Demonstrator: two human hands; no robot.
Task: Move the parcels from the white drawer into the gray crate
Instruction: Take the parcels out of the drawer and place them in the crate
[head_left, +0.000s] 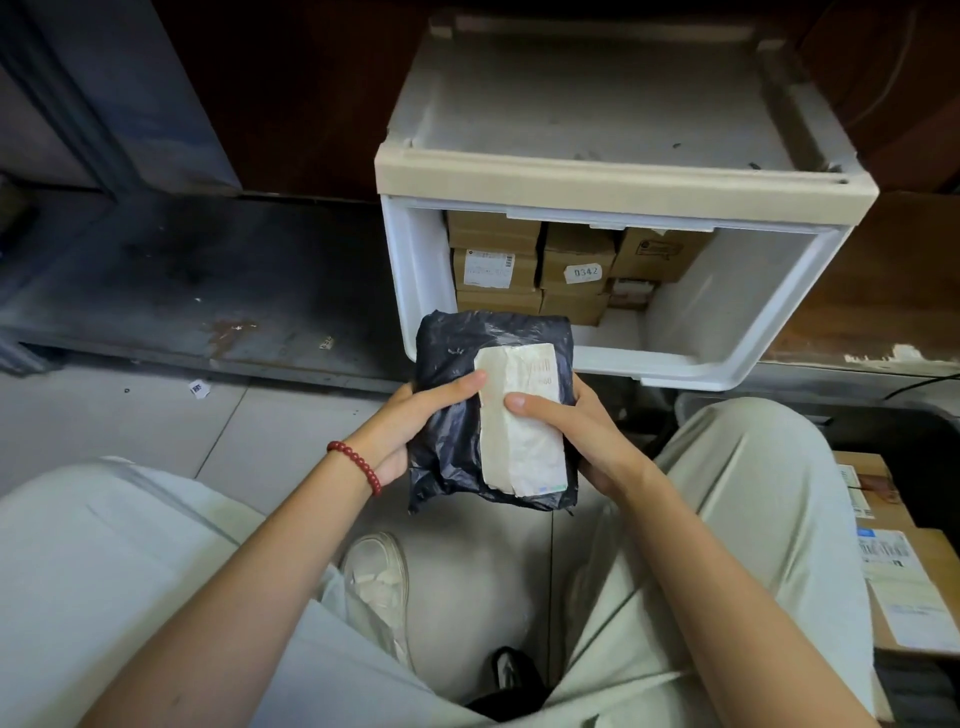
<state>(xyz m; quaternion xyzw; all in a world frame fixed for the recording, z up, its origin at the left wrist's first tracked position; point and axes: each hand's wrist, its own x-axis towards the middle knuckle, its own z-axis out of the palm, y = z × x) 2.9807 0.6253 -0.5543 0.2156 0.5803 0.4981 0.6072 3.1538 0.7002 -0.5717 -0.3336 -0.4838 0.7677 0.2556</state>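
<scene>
My left hand (402, 434) and right hand (582, 436) grip the black mailer parcel (447, 364) just short of the white drawer (675, 370); best swing it right, thumbs firm.

Both hands (415, 421) (582, 431) grip a black parcel (452, 364) before the white drawer (727, 364).

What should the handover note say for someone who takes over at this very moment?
Left hand: grips the black parcel at its left edge.
Right hand: grips its right side, thumb on the white label.
Parcel is held in front of the open white drawer.
Done: this parcel is out; labelled boxes lie at the right edge, crate not clearly visible.
Left: cardboard boxes stacked at the drawer's back.
</scene>
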